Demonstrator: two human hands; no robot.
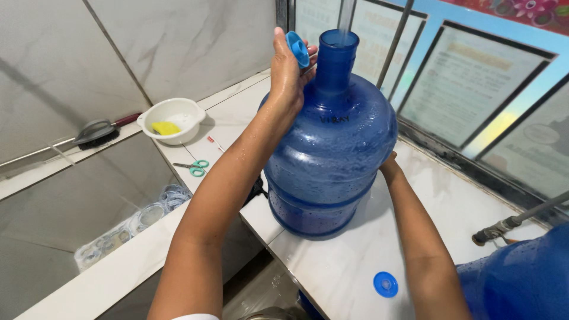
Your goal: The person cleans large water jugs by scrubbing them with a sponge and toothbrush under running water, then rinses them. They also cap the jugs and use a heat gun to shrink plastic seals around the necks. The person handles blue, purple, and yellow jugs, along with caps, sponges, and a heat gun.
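left fingers pinching a blue cap just beside the neck of the big blue jug, right hand pressed on the jug's far right side with its fingers hidden, grip impossible to tell, the jug upright on the white counter under a thin stream of water. could well overflow or slip on the wet counter, or the cap drop from so light a pinch. framed pale rectangular notices behind glass at far right, a second blue cap near, bowl and scissors at left.
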